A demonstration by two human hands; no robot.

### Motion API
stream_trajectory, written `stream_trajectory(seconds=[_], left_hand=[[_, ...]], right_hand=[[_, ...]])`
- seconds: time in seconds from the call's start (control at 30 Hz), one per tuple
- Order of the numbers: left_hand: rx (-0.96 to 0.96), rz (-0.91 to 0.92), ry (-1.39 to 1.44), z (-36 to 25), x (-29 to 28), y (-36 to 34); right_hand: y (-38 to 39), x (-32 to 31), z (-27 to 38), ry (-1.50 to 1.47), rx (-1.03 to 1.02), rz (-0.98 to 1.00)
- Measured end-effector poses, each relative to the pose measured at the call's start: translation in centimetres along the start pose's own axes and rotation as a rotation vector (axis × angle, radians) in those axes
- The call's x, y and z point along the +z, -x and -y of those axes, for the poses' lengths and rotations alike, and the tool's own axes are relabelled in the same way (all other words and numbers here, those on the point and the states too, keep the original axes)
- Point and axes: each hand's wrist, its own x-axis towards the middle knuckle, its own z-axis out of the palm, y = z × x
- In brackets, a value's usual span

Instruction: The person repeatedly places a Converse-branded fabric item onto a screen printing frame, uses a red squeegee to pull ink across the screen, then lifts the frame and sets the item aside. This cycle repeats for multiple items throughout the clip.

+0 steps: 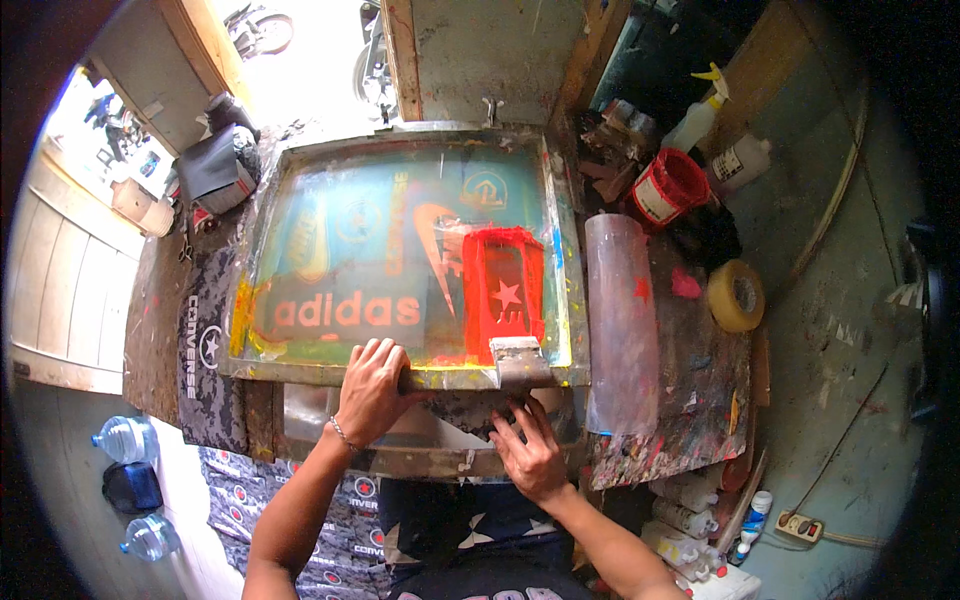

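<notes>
A silk-screen frame (470, 377) lies over the work board, its mesh (345, 255) teal with several stencilled designs. On the mesh's right side, wet red ink (488, 300) surrounds a small star design. My left hand (372, 390), with a bracelet at the wrist, is closed over the frame's near edge. A squeegee (518, 362) leans on that edge at the right, its pale end on the mesh. Just below it, my right hand (528, 450) has its fingers apart, touching dark patterned fabric (455, 412) on the board; its fingertips are partly hidden.
Right of the frame lie a clear plastic roll (620, 320), a tape roll (735, 296), a red ink tub (668, 188) and a spray bottle (697, 112). Printed camouflage fabric (212, 350) lies left. Water bottles (126, 438) and a power socket (800, 526) sit lower down.
</notes>
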Motion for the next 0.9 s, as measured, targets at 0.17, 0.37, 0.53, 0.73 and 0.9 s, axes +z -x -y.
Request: stream_trajectory(seconds=[0.17, 0.37, 0.53, 0.73, 0.9], left_hand=[[0.020, -0.019, -0.005, 0.0, 0.1, 0.0], [0.001, -0.009, 0.004, -0.1, -0.1, 0.2], [0.002, -0.010, 0.013, -0.3, -0.6, 0.1], [0.002, -0.009, 0.031, -0.4, -1.2, 0.1], [0.003, -0.007, 0.034, -0.3, -0.8, -0.1]], right_hand=[[-0.3, 0.0, 0.1, -0.002, 0.002, -0.008], [-0.2, 0.0, 0.1, 0.017, 0.001, -0.008], [-0.3, 0.0, 0.1, 0.022, 0.008, -0.003], [-0.3, 0.1, 0.1, 0.039, 0.032, -0.003], [-0.3, 0.2, 0.1, 0.034, 0.047, 0.004]])
